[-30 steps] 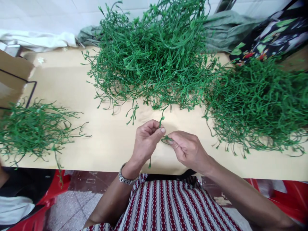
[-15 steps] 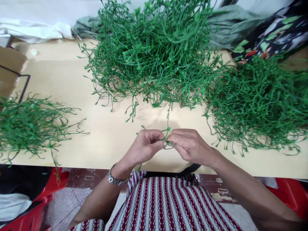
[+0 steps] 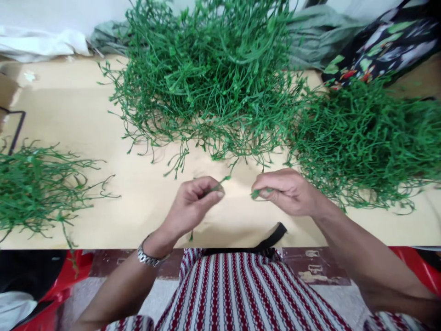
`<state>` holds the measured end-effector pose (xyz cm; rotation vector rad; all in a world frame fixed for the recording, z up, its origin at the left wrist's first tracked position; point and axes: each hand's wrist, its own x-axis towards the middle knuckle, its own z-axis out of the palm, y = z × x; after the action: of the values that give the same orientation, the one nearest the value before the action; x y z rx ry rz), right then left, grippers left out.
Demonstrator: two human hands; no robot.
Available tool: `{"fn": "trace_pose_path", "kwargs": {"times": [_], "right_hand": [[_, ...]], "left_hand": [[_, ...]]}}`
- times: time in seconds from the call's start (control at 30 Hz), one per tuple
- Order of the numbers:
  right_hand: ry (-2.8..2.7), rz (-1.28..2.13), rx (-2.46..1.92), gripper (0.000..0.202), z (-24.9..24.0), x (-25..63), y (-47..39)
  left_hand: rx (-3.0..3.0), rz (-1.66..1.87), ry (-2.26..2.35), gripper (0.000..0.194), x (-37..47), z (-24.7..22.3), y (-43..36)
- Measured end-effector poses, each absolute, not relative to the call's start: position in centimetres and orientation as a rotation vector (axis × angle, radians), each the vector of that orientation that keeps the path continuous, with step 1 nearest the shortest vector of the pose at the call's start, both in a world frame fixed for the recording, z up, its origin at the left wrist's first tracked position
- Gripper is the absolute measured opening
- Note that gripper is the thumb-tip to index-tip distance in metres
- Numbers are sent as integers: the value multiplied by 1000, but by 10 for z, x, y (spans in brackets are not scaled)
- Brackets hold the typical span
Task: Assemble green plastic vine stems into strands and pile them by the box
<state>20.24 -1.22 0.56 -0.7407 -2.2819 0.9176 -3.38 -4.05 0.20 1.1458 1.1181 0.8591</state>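
My left hand pinches a thin green artificial plant stem between thumb and forefinger; one tip sticks out toward the right and another end hangs below the palm. A hand's width apart, my right hand is closed on a second green plastic stem piece, mostly hidden by the fingers. Both hands are just above the table, in front of a large heap of green artificial stems.
A second stem heap lies at the right, a smaller pile at the left. Behind are a grey-green cloth and a floral fabric bag. A black strap lies at the front edge of the pale table. Red chairs stand below.
My hands, together on the stems before, have drawn apart, left hand to the left and right hand to the right, each keeping a green piece. The view has shifted slightly.
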Motion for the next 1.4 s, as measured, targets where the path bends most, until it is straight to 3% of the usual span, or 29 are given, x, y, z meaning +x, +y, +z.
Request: {"fn": "trace_pose_path", "kwargs": {"times": [0.2, 0.43, 0.73, 0.93, 1.13, 1.23, 1.4], "right_hand": [[-2249, 928, -750, 16, 1, 190, -18], [-2256, 920, -824, 11, -11, 179, -31], [-2205, 757, -893, 11, -17, 163, -38], [-2221, 575, -983, 13, -23, 160, -41], [-2338, 245, -994, 18, -27, 162, -43], [-2452, 471, -833, 19, -21, 170, -36], [-2612, 1149, -538, 18, -10, 182, -18]], "left_hand": [[1246, 942, 1169, 29, -17, -5, -45], [1213, 1052, 1028, 14, 8, -13, -55], [1420, 1298, 1136, 11, 11, -21, -57], [1804, 1269, 1318, 13, 12, -20, -56], [2161, 954, 1457, 10, 8, -17, -57], [2348, 787, 1308, 12, 1, -12, -54], [2540, 589, 893, 16, -9, -6, -47]]}}
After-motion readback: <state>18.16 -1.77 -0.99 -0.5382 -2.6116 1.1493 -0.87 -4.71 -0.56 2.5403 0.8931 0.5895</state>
